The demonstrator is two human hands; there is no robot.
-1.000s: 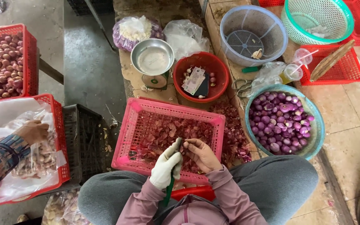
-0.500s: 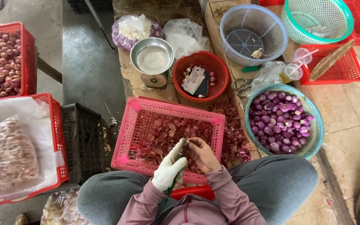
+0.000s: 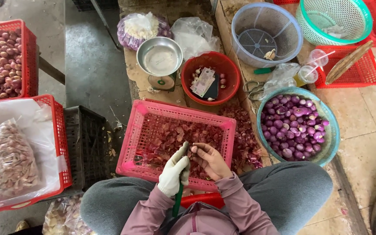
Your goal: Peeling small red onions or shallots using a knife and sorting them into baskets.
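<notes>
Head camera, looking straight down at a seated person's lap. Left hand (image 3: 174,169), in a white glove, is closed around a green-handled knife (image 3: 178,201). Right hand (image 3: 209,159), bare, has its fingers curled round a small shallot (image 3: 194,149), just beside the gloved thumb, over a pink crate (image 3: 153,116) of reddish peelings. Right of the crate, a teal basin (image 3: 330,143) holds peeled purple shallots. Farther off stand a red bowl (image 3: 229,85) with folded paper and a dark packet, a metal scale pan (image 3: 159,56), and clear plastic bags (image 3: 192,35). At left, a red crate (image 3: 59,143) holds a clear bag of shallots (image 3: 5,159).
</notes>
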